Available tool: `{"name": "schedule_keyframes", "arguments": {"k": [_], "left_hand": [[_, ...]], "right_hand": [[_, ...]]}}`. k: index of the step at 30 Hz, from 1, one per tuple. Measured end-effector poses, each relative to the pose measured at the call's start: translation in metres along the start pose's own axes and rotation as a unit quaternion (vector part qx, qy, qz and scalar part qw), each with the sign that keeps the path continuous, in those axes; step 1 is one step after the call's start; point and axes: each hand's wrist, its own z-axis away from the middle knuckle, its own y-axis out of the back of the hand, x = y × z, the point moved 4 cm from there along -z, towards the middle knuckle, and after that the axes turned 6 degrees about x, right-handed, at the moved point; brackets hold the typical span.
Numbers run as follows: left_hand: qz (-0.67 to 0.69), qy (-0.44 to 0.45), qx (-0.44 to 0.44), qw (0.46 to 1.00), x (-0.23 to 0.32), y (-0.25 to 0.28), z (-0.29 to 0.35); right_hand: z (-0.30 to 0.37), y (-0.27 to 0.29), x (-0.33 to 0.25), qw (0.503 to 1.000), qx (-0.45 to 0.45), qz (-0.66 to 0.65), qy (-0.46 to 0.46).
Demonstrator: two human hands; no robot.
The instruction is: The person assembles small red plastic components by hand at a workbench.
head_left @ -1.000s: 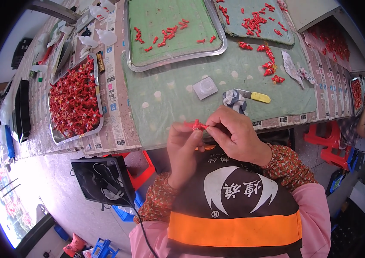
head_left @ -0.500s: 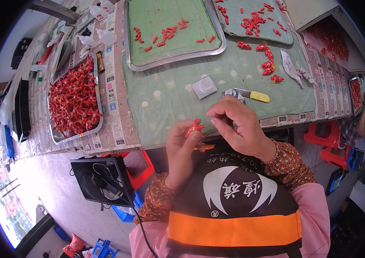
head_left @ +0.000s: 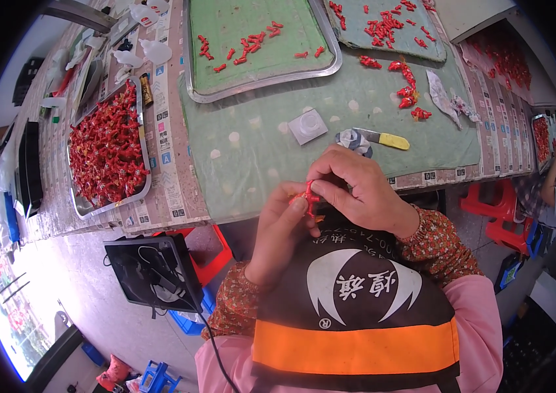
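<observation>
A small red figurine (head_left: 310, 198) is pinched between the thumb and fingers of my left hand (head_left: 279, 226), just above the dark apron. My right hand (head_left: 360, 193) meets it from the other side, thumb and forefinger closed on its upper part. My fingers cover much of the figurine, so its shape is only partly visible. Beyond my right hand on the green cloth (head_left: 239, 177) lie a yellow-handled blade (head_left: 392, 141) and a crumpled grey-and-white rag (head_left: 354, 140). A pale square block (head_left: 307, 126) with a round raised centre is to their left.
At left, a metal tray (head_left: 145, 147) is heaped with red figurines. Farther off, a green-lined tray (head_left: 271, 84) and a pale green board (head_left: 415, 54) carry small red pieces. Several red figurines (head_left: 408, 88) lie near a white crumpled cloth (head_left: 442, 98). White squeeze bottles (head_left: 155, 51) stand back left.
My right hand has moved left and down to the figurine, and its thumb and forefinger have closed on it. My left hand has turned the figurine slightly and shifted a little to the right.
</observation>
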Motion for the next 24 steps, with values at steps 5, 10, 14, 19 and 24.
{"name": "schedule_keyframes", "arguments": {"k": [5, 10, 14, 19, 24], "left_hand": [[0.054, 0.028, -0.025, 0.998, -0.005, 0.005, -0.003], [0.056, 0.024, -0.031, 0.998, -0.007, 0.006, -0.006], [0.043, 0.012, -0.033, 0.998, -0.007, 0.004, -0.006], [0.038, 0.0, -0.037, 0.999, -0.008, 0.004, -0.005], [0.04, -0.018, -0.049, 0.998, -0.007, 0.003, -0.004]], "right_hand": [[0.001, -0.001, 0.004, 1.0, -0.011, -0.02, -0.02], [0.002, -0.002, 0.0, 1.0, 0.013, -0.011, -0.025], [0.004, -0.002, -0.005, 1.0, 0.026, 0.011, 0.01], [0.006, -0.003, -0.011, 0.997, 0.048, 0.023, 0.054], [0.007, -0.003, -0.014, 0.996, 0.049, 0.026, 0.071]]}}
